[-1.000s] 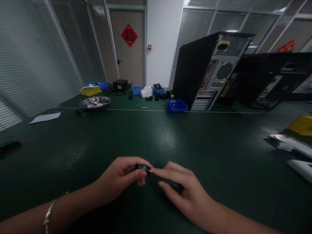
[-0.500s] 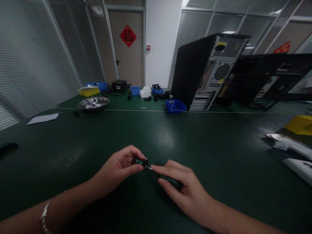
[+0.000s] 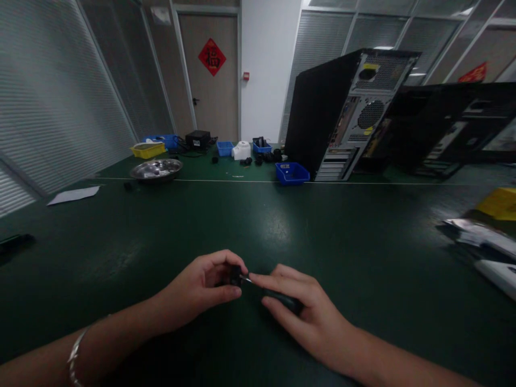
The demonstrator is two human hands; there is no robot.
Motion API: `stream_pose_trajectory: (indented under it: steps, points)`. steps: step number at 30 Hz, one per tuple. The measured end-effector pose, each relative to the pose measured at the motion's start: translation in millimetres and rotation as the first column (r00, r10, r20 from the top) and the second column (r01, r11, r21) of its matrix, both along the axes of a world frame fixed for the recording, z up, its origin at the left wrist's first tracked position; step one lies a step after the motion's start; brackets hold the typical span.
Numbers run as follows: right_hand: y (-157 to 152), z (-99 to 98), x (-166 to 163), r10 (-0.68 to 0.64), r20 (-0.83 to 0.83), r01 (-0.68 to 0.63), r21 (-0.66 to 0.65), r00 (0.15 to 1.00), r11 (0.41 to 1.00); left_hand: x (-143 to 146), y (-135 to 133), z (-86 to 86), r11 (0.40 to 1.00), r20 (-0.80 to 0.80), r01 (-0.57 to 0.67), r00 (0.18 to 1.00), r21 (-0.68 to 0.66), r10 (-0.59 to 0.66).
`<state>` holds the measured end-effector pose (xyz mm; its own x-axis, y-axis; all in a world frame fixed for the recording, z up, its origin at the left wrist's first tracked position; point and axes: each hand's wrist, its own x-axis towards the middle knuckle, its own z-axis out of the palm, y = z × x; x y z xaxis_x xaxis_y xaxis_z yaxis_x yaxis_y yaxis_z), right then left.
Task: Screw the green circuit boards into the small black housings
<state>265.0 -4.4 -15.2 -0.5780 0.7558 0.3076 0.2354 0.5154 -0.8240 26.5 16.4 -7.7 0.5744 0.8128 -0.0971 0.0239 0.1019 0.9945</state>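
Observation:
Between the thumb and fingers of my left hand (image 3: pixel 197 287) is a small black part (image 3: pixel 236 275), tilted so that a dark face points right; its exact kind is too small to make out. My right hand (image 3: pixel 306 309) is wrapped round a screwdriver (image 3: pixel 285 301) with a dark handle. Its thin metal shaft runs left under my outstretched index finger, and the tip meets the right side of the black part. Both hands are just above the green table (image 3: pixel 242 226).
Far left stand a metal bowl (image 3: pixel 156 170) and a yellow tray (image 3: pixel 148 151). A blue bin (image 3: pixel 292 174) sits before a black computer tower (image 3: pixel 322 113). Papers and a white device (image 3: pixel 497 277) lie at right, a dark object (image 3: pixel 16 243) at left.
My left hand has turned the black part, so its green circuit-board face no longer shows. Left fingers have shifted slightly; my right hand and the screwdriver stay almost in place.

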Motion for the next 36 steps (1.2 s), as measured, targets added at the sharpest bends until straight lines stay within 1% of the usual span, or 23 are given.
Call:
stream_pose_trajectory:
  steps: [3, 5, 7, 9, 11, 14, 16, 19, 22, 25, 32, 36]
  points:
    - [1, -0.9, 1, -0.011, -0.031, 0.012, 0.027, 0.999, 1.0, 0, -3, 4.0, 0.999, -0.055, 0.009, 0.998, 0.051, -0.007]
    - [1, -0.9, 1, -0.031, -0.032, 0.032, 0.037, 0.999, 0.999, -3, -6, 4.9, 0.986, -0.181, 0.021, 0.983, 0.164, 0.01]
    - [1, -0.4, 1, -0.055, -0.015, 0.055, 0.028, 0.998, 0.998, -6, -11, 4.6, 0.957, -0.34, 0.061, 0.94, 0.282, 0.04]
    - [2, 0.4, 1, -0.067, 0.004, 0.067, 0.018, 0.998, 0.998, -7, -13, 3.6, 0.926, -0.439, 0.102, 0.896, 0.363, 0.073]
    - [2, 1.0, 1, -0.062, 0.014, 0.062, 0.016, 0.998, 0.998, -7, -14, 2.8, 0.893, -0.463, 0.122, 0.88, 0.434, 0.105]
    - [1, 0.9, 1, -0.046, 0.03, 0.045, 0.021, 0.999, 0.999, -4, -11, 2.7, 0.831, -0.444, 0.136, 0.884, 0.539, 0.144]
    - [0, 0.4, 1, -0.047, 0.046, 0.045, 0.028, 0.998, 0.999, -2, -10, 3.5, 0.798, -0.43, 0.148, 0.89, 0.584, 0.15]
    - [0, 0.1, 0, -0.051, 0.067, 0.05, 0.028, 0.996, 0.998, 0, -10, 6.0, 0.78, -0.434, 0.175, 0.891, 0.6, 0.134]
    - [-1, 0.7, 0, -0.045, 0.077, 0.044, 0.016, 0.996, 0.999, 1, -11, 9.7, 0.799, -0.452, 0.19, 0.885, 0.571, 0.112]
    - [-3, 0.5, 0, -0.045, 0.063, 0.045, 0.006, 0.997, 0.999, 2, -12, 12.1, 0.82, -0.43, 0.169, 0.897, 0.547, 0.102]
    - [-2, -2.5, -3, -0.044, 0.014, 0.044, 0.005, 0.999, 0.999, 3, -11, 7.3, 0.869, -0.333, 0.096, 0.939, 0.486, 0.082]
    - [-2, -1.2, -3, -0.042, 0.01, 0.041, 0.017, 0.999, 0.999, 3, -11, 7.3, 0.877, -0.335, 0.096, 0.939, 0.471, 0.077]
